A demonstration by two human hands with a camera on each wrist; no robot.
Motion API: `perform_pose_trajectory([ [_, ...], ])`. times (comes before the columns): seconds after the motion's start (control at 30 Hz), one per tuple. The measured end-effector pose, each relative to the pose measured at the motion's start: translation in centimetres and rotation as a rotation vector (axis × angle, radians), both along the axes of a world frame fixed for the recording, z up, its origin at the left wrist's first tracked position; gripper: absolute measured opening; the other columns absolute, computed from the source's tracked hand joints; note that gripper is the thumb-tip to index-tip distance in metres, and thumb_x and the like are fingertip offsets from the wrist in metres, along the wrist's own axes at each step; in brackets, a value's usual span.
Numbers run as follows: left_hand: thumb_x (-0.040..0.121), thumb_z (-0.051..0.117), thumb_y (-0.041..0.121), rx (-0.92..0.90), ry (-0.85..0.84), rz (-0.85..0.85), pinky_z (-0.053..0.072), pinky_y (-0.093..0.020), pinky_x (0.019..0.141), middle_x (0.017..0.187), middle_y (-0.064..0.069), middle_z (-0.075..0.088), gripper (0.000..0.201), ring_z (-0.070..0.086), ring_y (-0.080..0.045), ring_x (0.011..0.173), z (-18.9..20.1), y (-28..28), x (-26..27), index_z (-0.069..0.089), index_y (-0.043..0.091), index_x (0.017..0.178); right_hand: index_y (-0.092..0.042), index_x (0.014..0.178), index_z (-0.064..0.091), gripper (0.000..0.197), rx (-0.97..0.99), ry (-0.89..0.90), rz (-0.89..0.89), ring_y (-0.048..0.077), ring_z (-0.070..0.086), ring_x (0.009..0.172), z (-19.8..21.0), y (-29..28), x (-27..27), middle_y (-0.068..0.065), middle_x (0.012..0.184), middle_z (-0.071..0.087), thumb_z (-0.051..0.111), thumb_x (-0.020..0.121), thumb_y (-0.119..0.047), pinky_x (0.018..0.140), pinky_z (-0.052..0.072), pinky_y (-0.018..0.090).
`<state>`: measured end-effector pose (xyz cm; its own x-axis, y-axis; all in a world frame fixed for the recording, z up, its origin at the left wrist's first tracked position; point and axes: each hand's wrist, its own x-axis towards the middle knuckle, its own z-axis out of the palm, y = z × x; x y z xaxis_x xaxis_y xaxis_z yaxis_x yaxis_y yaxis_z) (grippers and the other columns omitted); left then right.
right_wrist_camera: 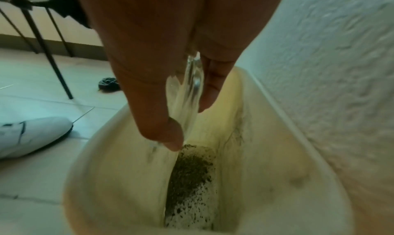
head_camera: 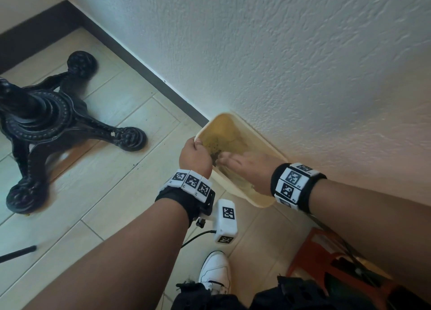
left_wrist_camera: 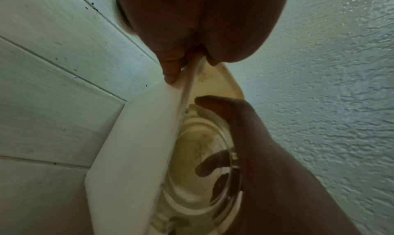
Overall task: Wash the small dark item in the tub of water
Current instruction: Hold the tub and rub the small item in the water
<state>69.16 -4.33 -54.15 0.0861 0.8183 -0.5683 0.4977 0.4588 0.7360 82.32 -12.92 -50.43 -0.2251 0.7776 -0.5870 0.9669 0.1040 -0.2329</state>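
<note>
From the head view, the left hand [head_camera: 194, 154] gripped the rim of the tub [head_camera: 263, 138] while the right hand [head_camera: 247, 167] reached in, fingers extended. The left wrist view showed a clear glass dish [left_wrist_camera: 204, 162] under that hand; the right wrist view showed it pinched at the edge over dark sediment [right_wrist_camera: 189, 171]. The small dark item itself I could not pick out, so washing seemed underway, and the next move likely called for rubbing the held piece underwater.

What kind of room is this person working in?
Probably an indoor corner of a cafe or home, not a proper kitchen. The tub sits on a pale tiled floor against a textured white wall, near an ornate black table base.
</note>
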Motion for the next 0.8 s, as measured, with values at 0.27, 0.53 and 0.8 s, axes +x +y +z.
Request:
perform_pose_trajectory([
  [0.27, 0.106, 0.033, 0.024, -0.008, 0.012, 0.004, 0.039, -0.031, 0.074, 0.107, -0.016, 0.068, 0.038, 0.058, -0.029, 0.087, 0.1, -0.1, 0.0, 0.063, 0.003, 0.117, -0.023, 0.143, 0.023, 0.104, 0.006, 0.006, -0.055, 0.026, 0.062, 0.093, -0.8, -0.9, 0.5, 0.008, 0.145, 0.047, 0.076, 0.06, 0.011, 0.069, 0.06, 0.041],
  [0.53, 0.106, 0.032, 0.025, -0.012, 0.028, 0.008, 0.037, -0.03, 0.074, 0.101, -0.011, 0.065, 0.038, 0.053, -0.024, 0.084, 0.1, -0.4, 0.4, 0.062, 0.005, 0.119, -0.018, 0.145, 0.025, 0.102, 0.022, 0.018, -0.06, 0.025, 0.062, 0.09, -0.5, -1.3, 0.7, 0.007, 0.144, 0.047, 0.072, 0.061, 0.015, 0.066, 0.055, 0.031],
  [0.8, 0.106, 0.031, 0.025, -0.04, 0.055, 0.004, 0.036, -0.029, 0.075, 0.098, -0.005, 0.06, 0.038, 0.053, -0.025, 0.087, 0.4, -0.9, 0.9, 0.06, 0.007, 0.123, -0.023, 0.149, 0.02, 0.105, 0.016, 0.039, -0.125, 0.02, 0.062, 0.096, -1.0, -1.7, 1.1, 0.005, 0.149, 0.045, 0.074, 0.065, 0.01, 0.07, 0.055, 0.031],
])
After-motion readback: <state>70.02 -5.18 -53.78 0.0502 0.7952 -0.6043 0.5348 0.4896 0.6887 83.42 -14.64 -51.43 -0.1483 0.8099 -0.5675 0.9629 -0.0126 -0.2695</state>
